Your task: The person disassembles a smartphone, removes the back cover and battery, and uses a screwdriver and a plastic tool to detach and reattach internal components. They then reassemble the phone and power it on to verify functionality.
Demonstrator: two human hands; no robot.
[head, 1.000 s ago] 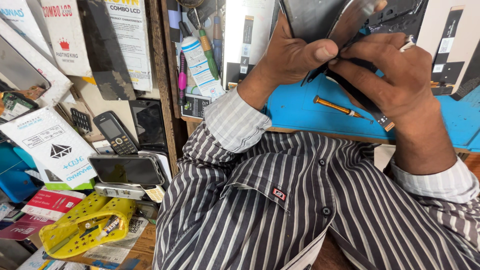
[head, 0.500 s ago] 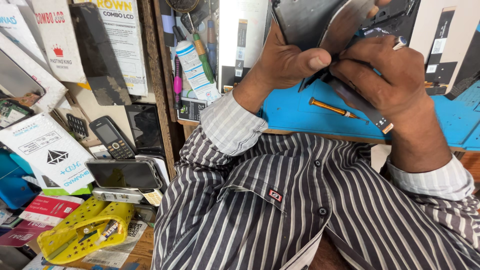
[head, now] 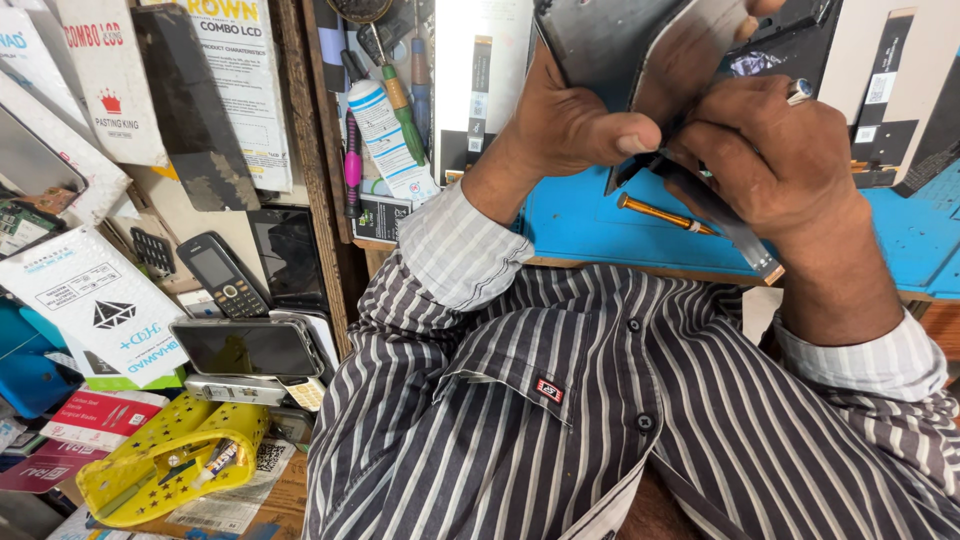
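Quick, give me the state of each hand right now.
Left hand: closed, holding the dark phone panel.
Right hand: closed around a thin metal tool, tip at the panel's edge.

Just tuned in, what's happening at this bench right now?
A person in a striped shirt holds a flat grey phone panel up close above a blue work mat. The left hand grips the panel's lower edge, thumb pressed on it, while the right hand works a thin flat metal tool against that same edge. An orange-handled screwdriver lies unused on the mat. Old phones sit stacked to the left.
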